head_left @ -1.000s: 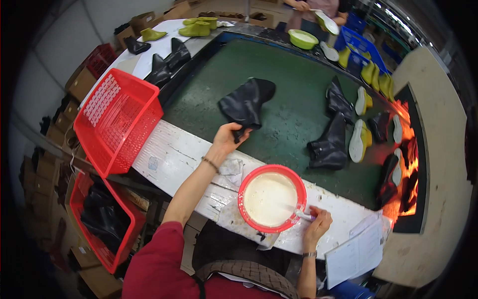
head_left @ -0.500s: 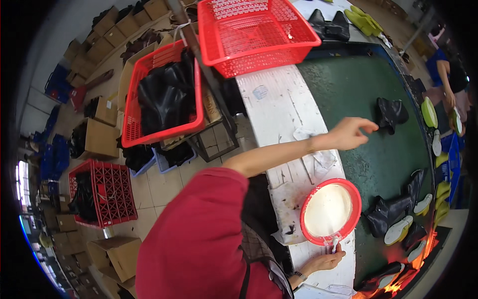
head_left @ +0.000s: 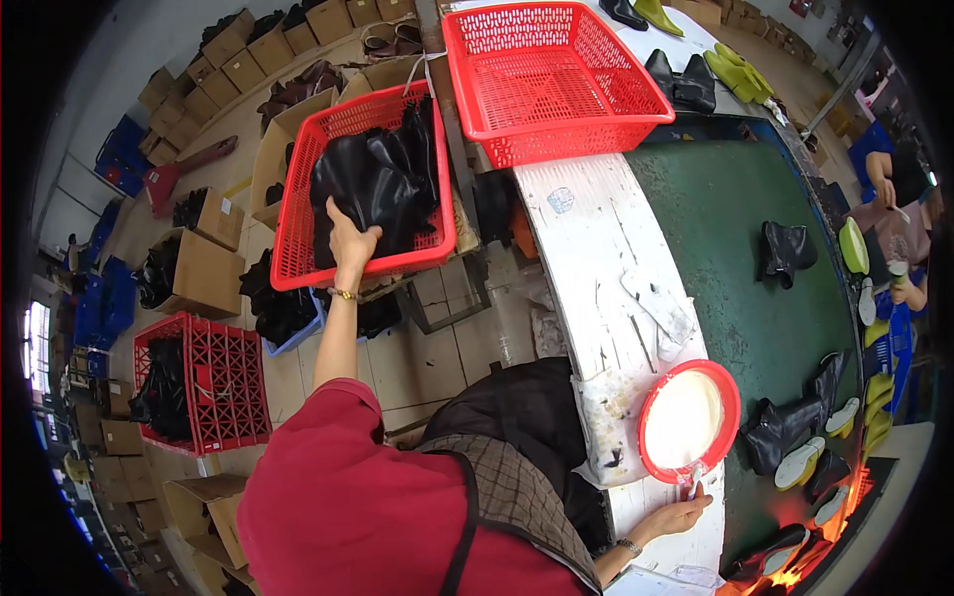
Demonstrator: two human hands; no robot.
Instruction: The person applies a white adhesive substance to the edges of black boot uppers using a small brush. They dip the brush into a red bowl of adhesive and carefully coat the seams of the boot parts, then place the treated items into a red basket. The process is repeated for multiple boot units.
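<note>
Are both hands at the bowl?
No, only the right hand is there; the left hand is at black boots in a red basket.

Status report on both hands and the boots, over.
Left hand open against black boots in red basket. Right hand holding brush handle at rim of red bowl. Basket's near rim lies under left wrist.
</note>
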